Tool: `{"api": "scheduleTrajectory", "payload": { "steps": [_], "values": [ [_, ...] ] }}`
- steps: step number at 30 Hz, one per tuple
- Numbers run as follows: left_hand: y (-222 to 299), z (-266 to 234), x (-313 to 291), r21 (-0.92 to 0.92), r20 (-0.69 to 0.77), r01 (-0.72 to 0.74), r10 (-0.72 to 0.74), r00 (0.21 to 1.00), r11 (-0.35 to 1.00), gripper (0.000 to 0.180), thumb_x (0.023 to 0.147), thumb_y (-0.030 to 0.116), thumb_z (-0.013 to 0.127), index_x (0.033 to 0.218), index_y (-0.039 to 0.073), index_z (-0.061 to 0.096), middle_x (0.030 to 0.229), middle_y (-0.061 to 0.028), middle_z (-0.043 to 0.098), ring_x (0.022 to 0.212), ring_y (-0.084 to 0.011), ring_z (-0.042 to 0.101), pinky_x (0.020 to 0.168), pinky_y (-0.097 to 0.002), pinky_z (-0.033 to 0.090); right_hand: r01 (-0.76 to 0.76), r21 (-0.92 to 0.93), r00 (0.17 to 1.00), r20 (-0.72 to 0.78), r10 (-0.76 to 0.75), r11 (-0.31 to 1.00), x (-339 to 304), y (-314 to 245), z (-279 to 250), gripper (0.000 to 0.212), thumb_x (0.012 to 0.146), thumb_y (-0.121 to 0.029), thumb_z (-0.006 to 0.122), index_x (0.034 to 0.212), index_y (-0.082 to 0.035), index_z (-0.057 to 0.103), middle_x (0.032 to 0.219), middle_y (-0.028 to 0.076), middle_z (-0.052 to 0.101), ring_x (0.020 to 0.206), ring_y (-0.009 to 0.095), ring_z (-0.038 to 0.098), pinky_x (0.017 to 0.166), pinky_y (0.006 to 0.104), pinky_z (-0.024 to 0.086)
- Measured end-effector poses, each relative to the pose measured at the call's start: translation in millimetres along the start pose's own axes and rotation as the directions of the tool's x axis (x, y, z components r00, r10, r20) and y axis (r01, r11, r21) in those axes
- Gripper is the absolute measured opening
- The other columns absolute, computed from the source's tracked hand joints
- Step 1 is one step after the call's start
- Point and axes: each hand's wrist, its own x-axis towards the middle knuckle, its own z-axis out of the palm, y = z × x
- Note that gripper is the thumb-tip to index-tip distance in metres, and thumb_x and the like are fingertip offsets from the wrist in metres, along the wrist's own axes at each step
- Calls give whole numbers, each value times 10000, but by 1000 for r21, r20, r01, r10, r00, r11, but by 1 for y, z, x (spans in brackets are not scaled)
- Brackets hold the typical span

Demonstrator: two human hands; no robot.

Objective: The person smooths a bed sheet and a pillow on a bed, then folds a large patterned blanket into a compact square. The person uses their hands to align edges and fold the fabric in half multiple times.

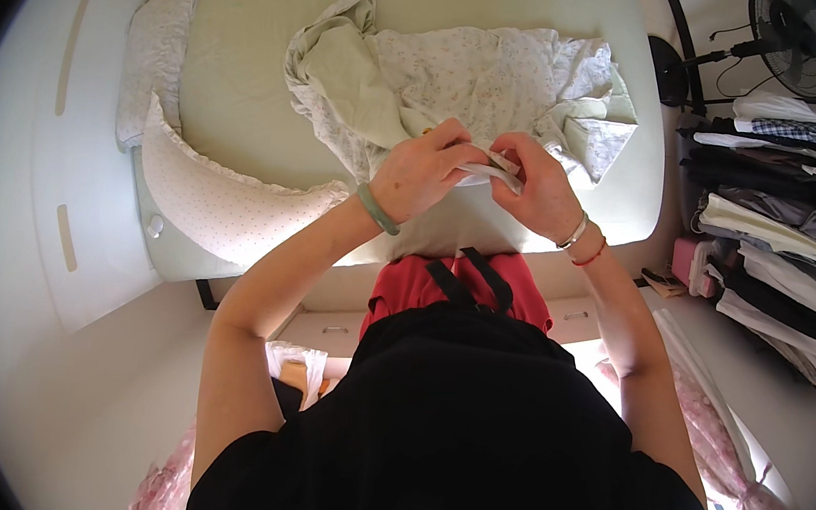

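Both of my hands meet above the near edge of the bed, pinching a small white strip (505, 178) that looks like thin cloth or a band; its exact kind cannot be made out. My left hand (419, 176) is closed on the strip's left end, fingers curled. From the other side, my right hand (541, 192) grips it between thumb and fingers. Just beyond them a crumpled floral quilt (469, 71) with a pale green underside lies on the green bed sheet (242, 35).
Two pillows rest at the left: a grey-white pillow (156, 65) and a dotted, ruffled pillow (223, 199). A clothes rack (786, 207) with hanging garments stands at the right, near a black fan (794, 42) and a pink box (694, 264). Pink curtains (721, 422) hang behind me.
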Motion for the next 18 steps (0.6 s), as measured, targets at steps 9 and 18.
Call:
{"api": "scheduleTrajectory", "payload": {
  "steps": [9,18],
  "values": [
    [15,12,-13,-112,-157,45,-62,986,993,171,804,78,692,958,137,646,961,-48,573,764,-269,634,640,-361,521,171,-48,974,-145,-176,984,-9,-11,-17,141,809,19,640,945,-2,610,836,113,524,744,261,540,661,312,442],
    [-30,5,-63,327,769,83,-316,555,941,400,786,482,673,921,106,709,836,-147,687,869,-324,661,737,-419,517,157,-99,988,11,-157,983,-44,-39,-58,42,862,45,597,872,6,584,747,120,463,642,284,503,564,337,416]
  ]
}}
